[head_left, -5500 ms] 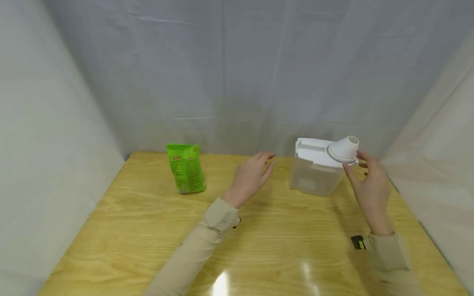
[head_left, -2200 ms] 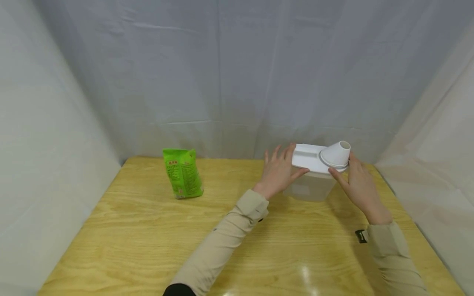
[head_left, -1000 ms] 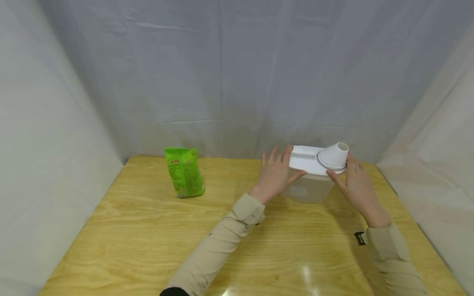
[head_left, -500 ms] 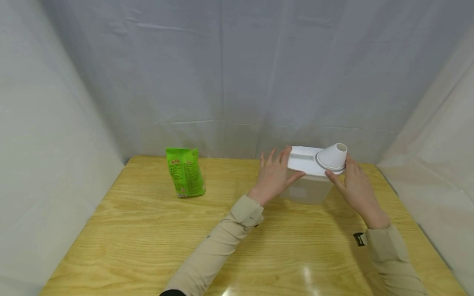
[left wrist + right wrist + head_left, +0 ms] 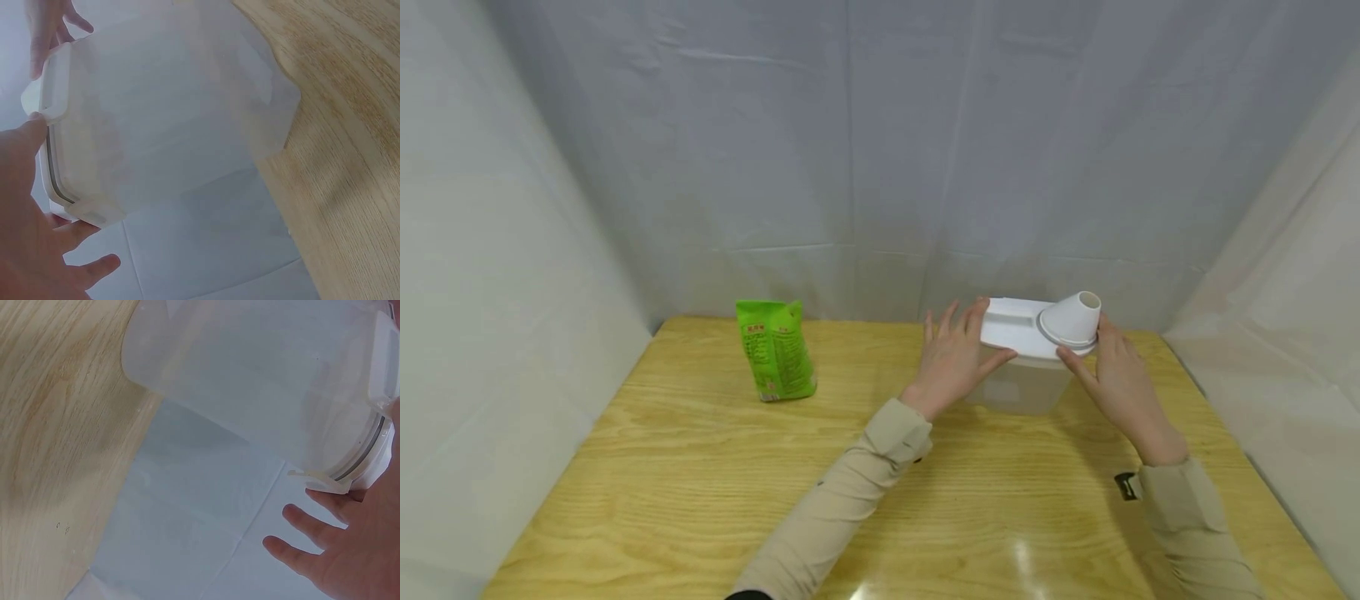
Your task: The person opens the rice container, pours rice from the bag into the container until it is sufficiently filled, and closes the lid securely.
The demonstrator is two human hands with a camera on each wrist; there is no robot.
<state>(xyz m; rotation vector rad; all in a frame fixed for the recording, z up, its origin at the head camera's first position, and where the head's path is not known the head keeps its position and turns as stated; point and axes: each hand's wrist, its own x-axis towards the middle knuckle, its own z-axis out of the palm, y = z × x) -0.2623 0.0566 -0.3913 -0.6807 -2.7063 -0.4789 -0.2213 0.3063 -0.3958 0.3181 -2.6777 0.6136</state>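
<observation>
A translucent plastic storage container [image 5: 1024, 385] stands upright towards the back right of the table, with a white lid [image 5: 1011, 325] on top. From the lid's right end rises a white cone-shaped spout [image 5: 1070, 320]. My left hand [image 5: 950, 362] grips the lid's left end, thumb along the front edge and fingertips at the far side. At the spout end my right hand [image 5: 1122, 385] holds the lid between thumb and fingers. In the right wrist view a white side clip [image 5: 322, 482] sits by the right fingertips. Through its walls the container body [image 5: 162, 106] shows no contents.
A green printed bag [image 5: 777, 352] stands upright on the left part of the wooden table [image 5: 700, 492]. Grey cloth [image 5: 880, 167] hangs behind the table's back edge, and pale sheets [image 5: 1300, 275] flank both sides.
Earlier, my left hand was apart from the container; it then came right onto the lid. Both hands now hold the container, which has shifted slightly left and nearer. The bag stays put.
</observation>
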